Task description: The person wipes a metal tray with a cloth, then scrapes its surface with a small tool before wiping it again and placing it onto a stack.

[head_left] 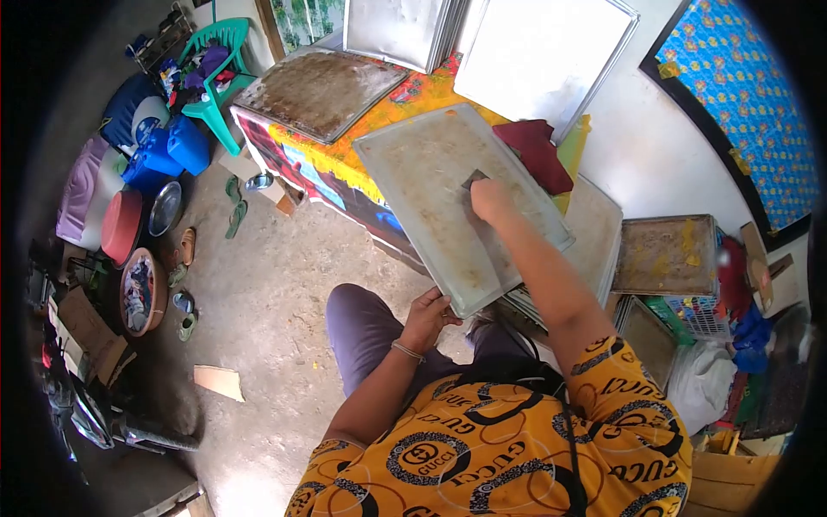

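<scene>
A large rimmed metal baking tray point(422, 164) lies tilted in front of me, its far part over the cloth-covered table. Brownish residue marks its surface, and a smoother grey strip runs from my right hand toward the near edge. My left hand point(428, 319) grips the tray's near left corner, fingers closed around the rim. Pressed against the tray's middle, my right hand point(491, 200) is closed on a small dark flat scraper point(473, 178). The fingers hide part of the scraper. A dark red cloth point(536, 153) is beside the tray's right edge.
A browned tray point(319, 90) rests on the table's orange cloth point(439, 90). Shiny trays point(547, 60) lean against the wall; more are stacked point(594, 224) at right. Another stained tray point(663, 256) tops a basket point(702, 316). At left are a green chair point(215, 86), basins, blue containers and sandals.
</scene>
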